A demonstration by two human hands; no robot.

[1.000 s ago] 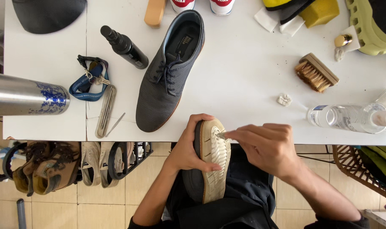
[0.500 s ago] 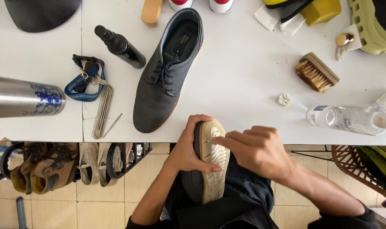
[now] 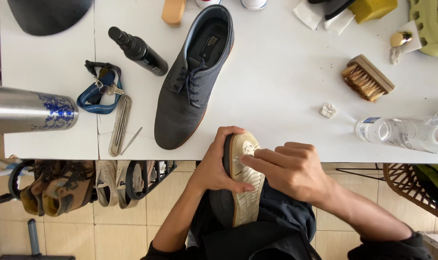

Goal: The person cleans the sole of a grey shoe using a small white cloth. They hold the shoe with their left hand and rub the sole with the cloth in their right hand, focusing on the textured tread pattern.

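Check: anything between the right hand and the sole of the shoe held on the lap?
Nothing visible. The right hand has its fingertips directly on the pale sole of the shoe, which the left hand grips by the toe end. The table edge sits just behind, not between them.

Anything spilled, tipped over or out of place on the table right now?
No spill shows. The clear plastic bottle and the steel flask lie on their sides. A small crumpled wad sits loose on the white table.
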